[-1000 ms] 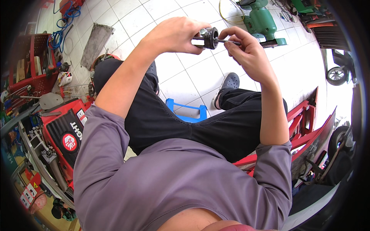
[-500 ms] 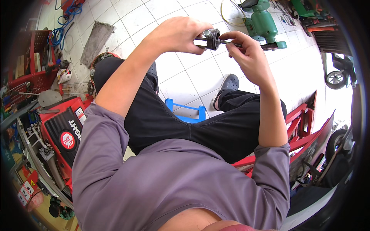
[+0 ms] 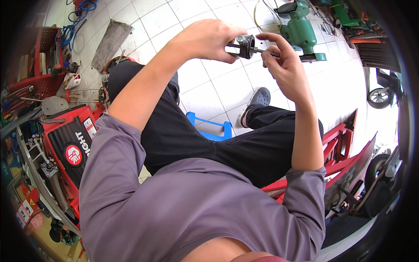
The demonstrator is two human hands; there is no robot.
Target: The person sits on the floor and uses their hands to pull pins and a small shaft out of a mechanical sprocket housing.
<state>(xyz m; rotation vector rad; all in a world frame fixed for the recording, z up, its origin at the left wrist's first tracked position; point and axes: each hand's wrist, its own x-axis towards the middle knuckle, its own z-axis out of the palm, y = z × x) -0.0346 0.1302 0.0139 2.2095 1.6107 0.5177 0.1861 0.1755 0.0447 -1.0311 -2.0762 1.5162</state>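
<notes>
My left hand [image 3: 214, 41] is closed around a dark metal part with a round, cup-like end [image 3: 248, 46] and a bright bolt head on its side. Two prongs of this part reach back into my fingers, partly hidden by them. A thin dark rod [image 3: 260, 51] sticks out of the round end, toward the right. My right hand [image 3: 286, 65] grips the rod's outer end between thumb and fingers, with the index finger raised off it. Both hands are held out over the tiled floor, beyond my knees.
A green bench grinder [image 3: 301, 32] stands on the floor past my right hand. Below my lap is a blue stool [image 3: 209, 135]. On the left are a red-and-black case [image 3: 72, 146] and a red perforated rack [image 3: 43, 81]; red metal frames [image 3: 336, 148] stand on the right.
Both hands and the metal part have shifted slightly right. My right index finger has lifted off the rod and straightened. More of the rod shows beside the round end.
</notes>
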